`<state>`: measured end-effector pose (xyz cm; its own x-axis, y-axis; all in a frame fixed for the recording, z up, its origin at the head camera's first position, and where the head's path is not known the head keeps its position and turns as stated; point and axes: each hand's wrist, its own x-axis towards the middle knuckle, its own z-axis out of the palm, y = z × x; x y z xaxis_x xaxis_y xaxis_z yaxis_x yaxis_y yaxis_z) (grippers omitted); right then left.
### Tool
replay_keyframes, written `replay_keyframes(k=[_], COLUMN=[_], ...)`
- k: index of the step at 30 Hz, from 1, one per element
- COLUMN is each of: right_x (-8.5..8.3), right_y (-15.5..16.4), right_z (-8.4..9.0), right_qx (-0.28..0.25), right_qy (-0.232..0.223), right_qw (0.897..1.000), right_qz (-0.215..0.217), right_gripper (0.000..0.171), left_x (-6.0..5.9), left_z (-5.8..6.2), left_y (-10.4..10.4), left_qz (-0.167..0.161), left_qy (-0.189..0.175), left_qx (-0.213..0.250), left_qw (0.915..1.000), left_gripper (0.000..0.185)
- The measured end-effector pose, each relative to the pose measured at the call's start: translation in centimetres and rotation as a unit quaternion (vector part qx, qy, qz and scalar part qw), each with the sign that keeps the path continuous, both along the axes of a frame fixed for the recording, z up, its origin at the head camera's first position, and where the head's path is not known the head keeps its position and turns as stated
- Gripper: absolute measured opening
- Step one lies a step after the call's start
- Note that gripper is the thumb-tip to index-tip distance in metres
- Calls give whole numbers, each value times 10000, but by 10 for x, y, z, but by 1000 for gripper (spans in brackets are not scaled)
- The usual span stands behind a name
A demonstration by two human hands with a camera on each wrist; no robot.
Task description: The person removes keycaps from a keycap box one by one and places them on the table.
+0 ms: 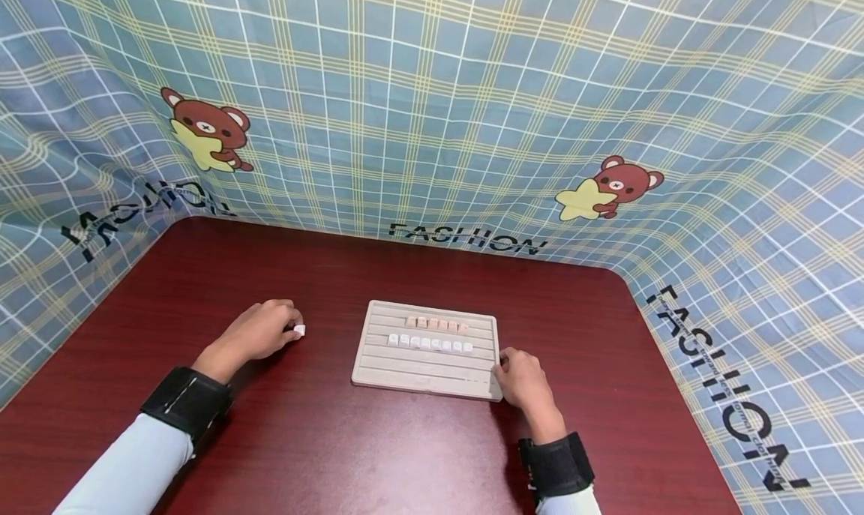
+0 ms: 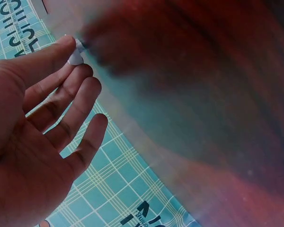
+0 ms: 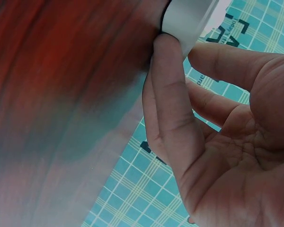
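Observation:
My left hand is over the left part of the table and pinches a small white keycap between thumb and fingertip. In the left wrist view the keycap sits at the fingertips, while the other fingers are loosely spread. A cream ridged tray lies flat in the middle of the table. It carries a row of beige keycaps and, nearer me, a row of white keycaps. My right hand grips the tray's right edge; in the right wrist view, thumb and fingers lie on either side of its corner.
The dark red table has rounded far corners. Blue plaid cloth with printed bears and lettering stands behind it and along both sides. Black bands wrap both wrists over pale sleeves.

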<state>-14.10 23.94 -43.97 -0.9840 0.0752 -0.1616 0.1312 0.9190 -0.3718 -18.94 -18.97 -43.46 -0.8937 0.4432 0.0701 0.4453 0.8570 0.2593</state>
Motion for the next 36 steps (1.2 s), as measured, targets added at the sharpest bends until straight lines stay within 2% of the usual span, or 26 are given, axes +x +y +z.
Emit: replay_keyframes(k=[22,28,36], right_x=[0,-1,0], right_y=[-1,0,-1], right_z=[0,0,1], right_qx=[25,74,106], right_qy=[17,10,51], right_qw=[10000,10000,9999], right_qz=[-35,-36,-27], right_gripper=[31,31,30], left_x=[-2,-1,-2], left_z=[-3,0,12], left_y=[0,3,11], left_qz=[-9,32,98], left_qy=[-23,-39,-25], left_qx=[58,-98,-463], left_qw=[10000,9999,9989], left_gripper=[3,6,22])
